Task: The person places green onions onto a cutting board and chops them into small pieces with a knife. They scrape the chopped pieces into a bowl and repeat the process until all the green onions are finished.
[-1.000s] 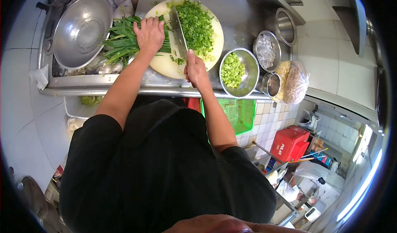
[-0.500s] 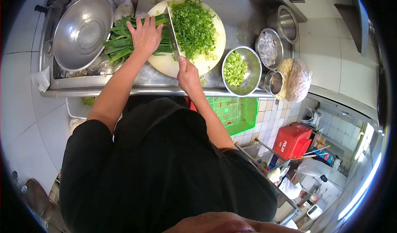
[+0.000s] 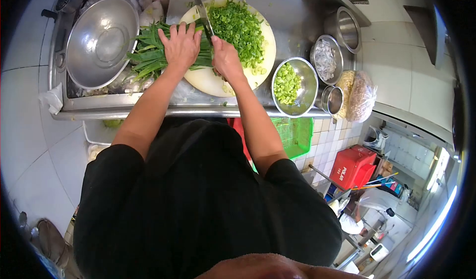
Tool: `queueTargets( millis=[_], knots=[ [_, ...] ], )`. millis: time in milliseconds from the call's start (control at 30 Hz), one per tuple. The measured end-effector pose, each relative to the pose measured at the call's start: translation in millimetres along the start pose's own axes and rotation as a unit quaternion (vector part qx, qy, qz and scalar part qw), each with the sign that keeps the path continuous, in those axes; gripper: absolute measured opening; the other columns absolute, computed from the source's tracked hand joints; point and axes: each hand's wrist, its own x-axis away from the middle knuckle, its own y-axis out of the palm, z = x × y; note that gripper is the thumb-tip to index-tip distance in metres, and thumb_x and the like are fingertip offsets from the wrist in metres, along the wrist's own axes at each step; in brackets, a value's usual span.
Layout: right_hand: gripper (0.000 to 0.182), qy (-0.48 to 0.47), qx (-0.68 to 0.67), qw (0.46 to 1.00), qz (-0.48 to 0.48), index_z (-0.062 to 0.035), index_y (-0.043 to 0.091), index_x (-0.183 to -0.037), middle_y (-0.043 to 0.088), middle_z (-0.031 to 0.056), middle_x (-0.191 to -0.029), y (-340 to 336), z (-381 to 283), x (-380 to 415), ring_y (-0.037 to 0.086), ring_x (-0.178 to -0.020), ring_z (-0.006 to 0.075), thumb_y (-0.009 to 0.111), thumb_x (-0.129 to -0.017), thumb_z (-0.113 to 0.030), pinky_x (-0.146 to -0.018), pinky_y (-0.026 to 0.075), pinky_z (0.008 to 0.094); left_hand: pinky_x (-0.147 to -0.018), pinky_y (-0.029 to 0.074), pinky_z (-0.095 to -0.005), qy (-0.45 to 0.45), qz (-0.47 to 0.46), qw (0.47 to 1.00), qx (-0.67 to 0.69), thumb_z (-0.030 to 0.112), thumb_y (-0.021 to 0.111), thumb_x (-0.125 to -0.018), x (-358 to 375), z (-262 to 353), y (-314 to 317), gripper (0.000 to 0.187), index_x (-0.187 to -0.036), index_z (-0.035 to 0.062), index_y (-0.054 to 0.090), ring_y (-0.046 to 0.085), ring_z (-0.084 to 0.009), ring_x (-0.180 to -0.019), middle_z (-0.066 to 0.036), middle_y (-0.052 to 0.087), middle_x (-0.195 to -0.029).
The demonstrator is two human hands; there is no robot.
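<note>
My left hand (image 3: 182, 46) lies flat with fingers spread on a bundle of long green onions (image 3: 148, 56), pressing them against the round white cutting board (image 3: 198, 83). My right hand (image 3: 227, 60) is closed around the handle of a knife (image 3: 202, 14). Its blade points away from me, between the whole stalks and the cut pile. Sliced green onions (image 3: 238, 31) are heaped on the right of the board. To the right, a metal bowl (image 3: 316, 88) holds pale green chopped pieces (image 3: 286, 84).
A large metal bowl (image 3: 82, 48) tilts at the left over a sink with bags. On the right are a bowl of whitish pieces (image 3: 325, 58), small metal cups (image 3: 333, 99) and filled plastic bags (image 3: 360, 98). A green crate (image 3: 299, 135) sits below the counter edge.
My right hand and the knife have moved away from me, the blade now reaching past the board's far edge. My left hand stays spread on the green onions. The view has shifted slightly.
</note>
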Motion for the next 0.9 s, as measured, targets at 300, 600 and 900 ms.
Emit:
queueTargets(
  millis=[300, 600, 900],
  knots=[
    [0.050, 0.049, 0.033, 0.998, 0.010, 0.0009, 0.068, -0.121, 0.068, 0.0361, -0.106, -16, 28, 112, 0.063, -0.105, 0.0557, 0.041, -0.112, -0.040, -0.092, 0.051, 0.0565, -0.114, 0.025, -0.0721, -0.002, 0.011, 1.000, 0.013, 0.046, 0.052, -0.106, 0, -1, 7, 0.046, -0.138, 0.0161, 0.067, 0.051, -0.0312, -0.130, -0.007, 0.063, -0.134],
    [0.054, -0.050, 0.041, 0.998, 0.003, 0.0037, 0.066, -0.109, 0.061, 0.0176, -0.067, 9, 11, -26, 0.062, -0.058, 0.0273, 0.039, -0.113, -0.043, -0.057, 0.049, 0.0425, -0.114, 0.028, -0.0700, -0.008, 0.005, 1.000, 0.012, 0.042, 0.052, -0.106, 2, -1, 6, 0.043, -0.138, 0.0181, 0.066, 0.052, -0.0297, -0.131, -0.006, 0.062, -0.138],
    [0.050, 0.071, 0.043, 0.996, -0.013, -0.0005, 0.066, -0.131, 0.069, 0.0358, -0.105, -22, 18, 110, 0.064, -0.107, 0.0551, 0.042, -0.112, -0.040, -0.092, 0.051, 0.0554, -0.115, 0.027, -0.0682, -0.015, 0.013, 1.000, 0.010, 0.040, 0.053, -0.106, 0, 1, 7, 0.045, -0.139, 0.0123, 0.064, 0.051, -0.0290, -0.132, -0.005, 0.062, -0.138]
  ],
)
